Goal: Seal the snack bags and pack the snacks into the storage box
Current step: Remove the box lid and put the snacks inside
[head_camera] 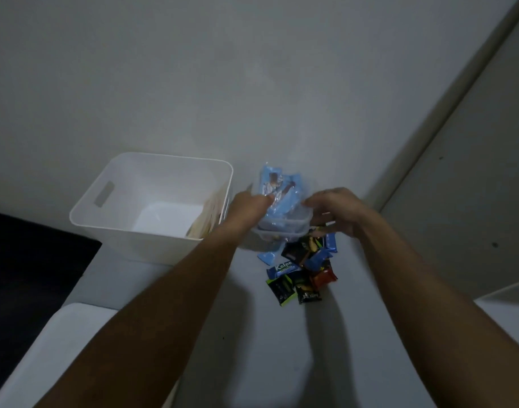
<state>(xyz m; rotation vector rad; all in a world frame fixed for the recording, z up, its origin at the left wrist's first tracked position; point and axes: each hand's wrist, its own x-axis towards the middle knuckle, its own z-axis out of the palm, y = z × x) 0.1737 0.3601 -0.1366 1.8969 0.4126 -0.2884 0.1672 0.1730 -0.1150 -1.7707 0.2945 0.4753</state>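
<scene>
From above the person's arms, the head view shows a white storage box [152, 201] standing on the pale table [237, 348], just left of the hands, mostly bare inside, with only what looks like one pale packet [206, 219] leaning against its right wall. Both hands are up at a clear zip bag [282, 213] stuffed with light-blue snack packs: the left hand [248, 206] has its fingers curled onto the bag's left edge, and the right hand [338, 212] pinches the bag's right side with bent fingers. The bag is held just above the table, close beside the box, not in it. Whether its strip is pressed closed I cannot tell; it looks like sealing is under way. In front of it lies a loose heap of small wrapped snacks [302, 272], blue, black, green and red, unbagged. So the packing seems barely begun, with most still left.
</scene>
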